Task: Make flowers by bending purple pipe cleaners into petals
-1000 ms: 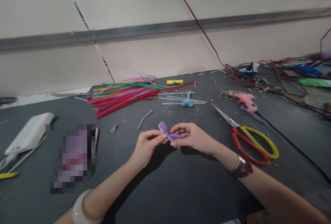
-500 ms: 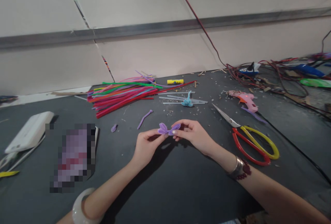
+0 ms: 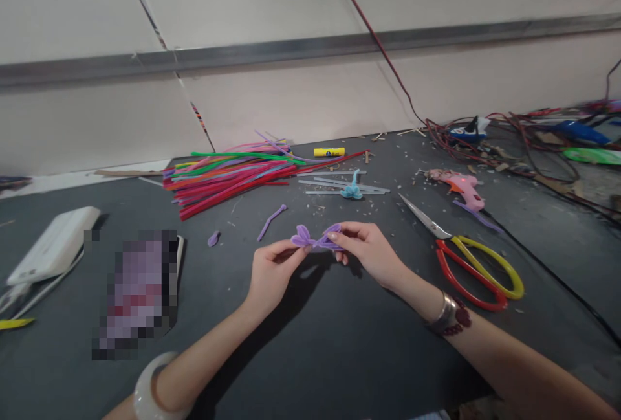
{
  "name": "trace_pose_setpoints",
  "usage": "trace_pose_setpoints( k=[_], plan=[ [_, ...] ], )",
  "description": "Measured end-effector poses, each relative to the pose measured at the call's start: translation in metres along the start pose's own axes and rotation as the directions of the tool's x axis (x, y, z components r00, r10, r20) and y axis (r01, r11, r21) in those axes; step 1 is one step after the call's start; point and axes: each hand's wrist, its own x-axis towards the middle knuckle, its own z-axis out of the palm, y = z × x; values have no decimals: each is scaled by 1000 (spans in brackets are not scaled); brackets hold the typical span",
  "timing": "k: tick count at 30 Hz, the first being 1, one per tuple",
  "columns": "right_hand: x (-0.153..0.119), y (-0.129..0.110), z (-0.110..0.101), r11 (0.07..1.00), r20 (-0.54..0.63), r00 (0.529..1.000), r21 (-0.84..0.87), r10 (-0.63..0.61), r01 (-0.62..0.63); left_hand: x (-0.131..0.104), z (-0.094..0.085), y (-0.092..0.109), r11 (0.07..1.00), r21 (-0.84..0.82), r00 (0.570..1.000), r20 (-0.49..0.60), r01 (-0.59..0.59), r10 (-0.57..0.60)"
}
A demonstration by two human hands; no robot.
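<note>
Between my two hands is a purple pipe-cleaner flower (image 3: 303, 236) with looped petals, held just above the dark table. My left hand (image 3: 276, 271) pinches its left part between thumb and fingertips. My right hand (image 3: 371, 248) pinches the loops on the right, and its fingers cover some of them. Beyond my left hand lie a short purple pipe-cleaner piece (image 3: 272, 222) and a small purple loop (image 3: 213, 238). A light blue pipe-cleaner flower (image 3: 352, 188) rests past my hands on translucent glue sticks (image 3: 320, 193).
Scissors (image 3: 466, 258) with red and yellow handles lie right of my right hand. Behind them sits a pink glue gun (image 3: 458, 188) with a black cord. Colourful pipe cleaners (image 3: 233, 180), a yellow tube (image 3: 328, 152), a white power bank (image 3: 55, 242) and a pixelated object (image 3: 138, 290) lie around.
My hands have drawn slightly apart, the left one shifting a little left. More of the purple loops now shows at my right fingers, and the strand between the petals looks stretched.
</note>
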Motion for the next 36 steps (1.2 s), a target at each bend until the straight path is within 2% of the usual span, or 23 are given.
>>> trace_pose_setpoints(
  k=[4, 8, 14, 18, 26, 31, 36],
  plan=[
    [0, 2, 0, 997, 3, 1000, -79, -14, 14, -1, 1, -1, 998, 62, 1000, 13, -29, 28],
    [-1, 7, 2, 989, -12, 1000, -145, -28, 26, -2, 1, -6, 992, 110, 993, 107, -61, 49],
    [-2, 12, 4, 978, -63, 997, -208, -39, 25, -4, 2, -9, 974, 100, 949, 264, -203, 171],
    [-3, 11, 7, 979, -87, 996, -206, -33, 15, -4, 2, -6, 970, 90, 932, 311, -225, 187],
    [-7, 8, 12, 979, -32, 999, -201, -28, 21, -2, 1, -6, 986, 37, 950, 275, -161, 145],
    [-9, 3, 14, 986, 31, 996, -142, -79, 83, -2, 2, -8, 992, -17, 968, 216, -126, 127],
    [-9, 0, 14, 991, -52, 995, -110, -84, 78, -2, 2, -9, 995, -20, 984, 145, -102, 104]
  ],
)
